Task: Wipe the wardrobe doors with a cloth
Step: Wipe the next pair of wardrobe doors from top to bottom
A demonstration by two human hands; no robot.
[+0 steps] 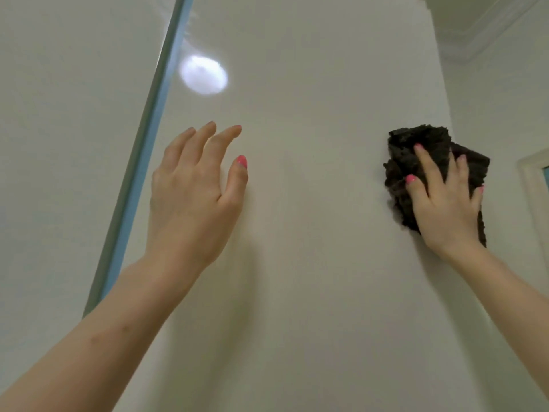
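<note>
A glossy white wardrobe door (312, 203) fills the middle of the view, seen from below. My right hand (442, 203) presses a crumpled dark cloth (416, 147) flat against the door near its right edge, fingers spread over the cloth. My left hand (193, 191) is raised in front of the door's left part, fingers apart and slightly curled, holding nothing. Whether its fingertips touch the surface cannot be told.
A grey-blue vertical strip (148, 120) divides this door from another white panel (65, 144) on the left. A round light reflection (203, 74) shines on the door. At the right are a wall (499, 93), ceiling moulding (487, 28) and a frame edge (534, 173).
</note>
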